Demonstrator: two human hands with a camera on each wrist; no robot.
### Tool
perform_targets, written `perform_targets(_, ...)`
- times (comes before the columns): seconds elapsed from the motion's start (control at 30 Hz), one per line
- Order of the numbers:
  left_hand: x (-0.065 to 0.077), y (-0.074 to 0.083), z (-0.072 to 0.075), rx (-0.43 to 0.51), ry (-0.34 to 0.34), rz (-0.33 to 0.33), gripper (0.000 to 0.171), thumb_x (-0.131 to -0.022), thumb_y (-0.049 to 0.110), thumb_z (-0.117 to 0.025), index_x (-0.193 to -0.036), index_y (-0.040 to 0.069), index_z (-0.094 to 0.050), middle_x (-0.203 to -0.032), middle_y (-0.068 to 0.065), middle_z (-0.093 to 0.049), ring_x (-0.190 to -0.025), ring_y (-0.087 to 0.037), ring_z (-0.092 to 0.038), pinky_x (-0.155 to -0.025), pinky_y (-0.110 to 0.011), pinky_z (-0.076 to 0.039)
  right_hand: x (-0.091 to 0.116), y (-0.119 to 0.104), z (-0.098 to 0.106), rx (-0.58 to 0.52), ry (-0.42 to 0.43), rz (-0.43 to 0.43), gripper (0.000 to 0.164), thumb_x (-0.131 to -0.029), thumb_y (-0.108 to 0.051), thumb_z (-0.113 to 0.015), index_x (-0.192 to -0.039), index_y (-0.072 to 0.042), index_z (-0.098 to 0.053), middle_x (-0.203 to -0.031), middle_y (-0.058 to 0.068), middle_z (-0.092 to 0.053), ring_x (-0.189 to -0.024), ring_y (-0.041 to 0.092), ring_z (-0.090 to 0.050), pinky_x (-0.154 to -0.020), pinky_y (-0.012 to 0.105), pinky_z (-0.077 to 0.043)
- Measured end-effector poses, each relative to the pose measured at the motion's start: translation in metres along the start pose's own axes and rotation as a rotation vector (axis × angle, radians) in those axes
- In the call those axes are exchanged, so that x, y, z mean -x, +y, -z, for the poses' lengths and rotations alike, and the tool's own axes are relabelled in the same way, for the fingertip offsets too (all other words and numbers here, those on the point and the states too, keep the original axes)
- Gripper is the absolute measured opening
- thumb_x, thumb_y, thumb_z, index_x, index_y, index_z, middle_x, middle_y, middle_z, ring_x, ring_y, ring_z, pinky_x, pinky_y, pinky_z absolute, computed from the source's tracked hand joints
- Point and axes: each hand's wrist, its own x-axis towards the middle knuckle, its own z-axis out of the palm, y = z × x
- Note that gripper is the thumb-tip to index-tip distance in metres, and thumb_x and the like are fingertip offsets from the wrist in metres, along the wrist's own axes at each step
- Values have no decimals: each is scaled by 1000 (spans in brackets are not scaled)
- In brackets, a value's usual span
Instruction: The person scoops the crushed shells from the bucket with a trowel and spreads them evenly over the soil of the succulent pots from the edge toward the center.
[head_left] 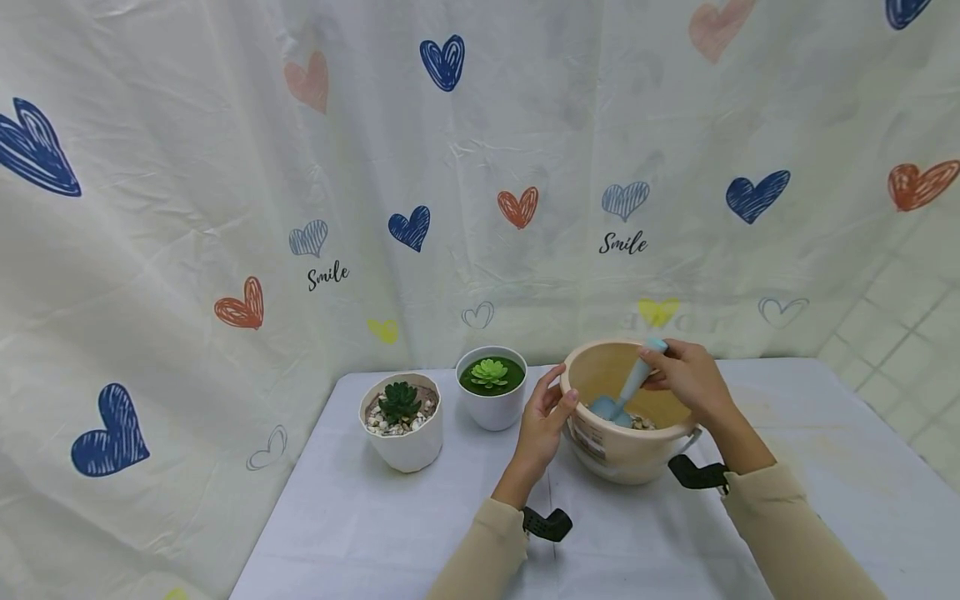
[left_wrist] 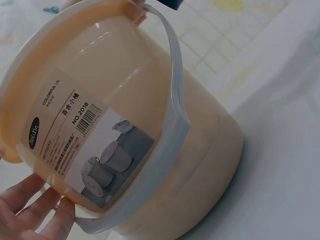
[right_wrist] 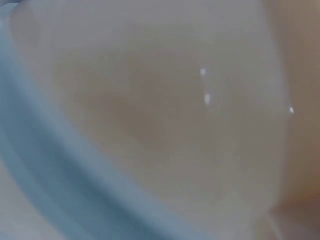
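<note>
A peach-coloured plastic bucket point(head_left: 622, 462) stands on the table, tilted slightly in the head view. My left hand point(head_left: 542, 421) grips its left rim, thumb on the edge and fingers round the side. My right hand point(head_left: 693, 379) pinches the handle of a light blue toy shovel point(head_left: 633, 383) above the bucket's right side. The shovel's blade reaches down inside, by small pebbles point(head_left: 642, 422) at the bottom. In the left wrist view, the label point(left_wrist: 90, 135) and grey bail handle point(left_wrist: 175, 90) show on the outside. The right wrist view is mostly a blurred bucket wall point(right_wrist: 150, 115).
Left of the bucket stand two white pots, one with a dark green succulent point(head_left: 400, 402) among pebbles, one with a light green succulent point(head_left: 489, 372). A white cloth covers the table point(head_left: 337, 533). A heart-printed curtain point(head_left: 555, 275) hangs right behind.
</note>
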Motion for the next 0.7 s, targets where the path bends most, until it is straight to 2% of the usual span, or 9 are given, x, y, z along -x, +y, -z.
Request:
perform_targets(0.17,0,0,0,-2,5,6,52,-102,38,-64,-151,36,-47,-151,-9,-55,-138,-22,-54,-112,-41,-47,1,1,3,-65,58,-23,60,-105,-44,-54,-131,10,-58,-93,-1,-71,-75,9,-75,-74,28,-62)
perform_targets(0.27,0,-1,0,3,3,5,52,-102,38,-63,-151,36,-47,-151,-8,-55,-137,-22,-55,-112,-40,-47,1,1,4,-102,93,-49,64,-103,-48,-55,-133,9,-57,-87,-10,-69,-74,8,-75,-73,26,-61)
perform_targets(0.53,0,-2,0,26,1,12,52,-101,38,-64,-151,36,-47,-152,-9,-55,-138,-22,-55,-112,-38,-47,2,4,7,-206,152,-72,63,-104,-43,-55,-134,13,-53,-83,-13,-67,-74,4,-73,-75,31,-63)
perform_targets(0.7,0,-1,0,40,-1,9,52,-101,38,-64,-151,37,-47,-151,-9,-55,-138,-22,-54,-112,-38,-47,3,7,10,-239,178,-89,60,-104,-43,-56,-133,10,-54,-83,-14,-67,-74,4,-73,-74,30,-62)
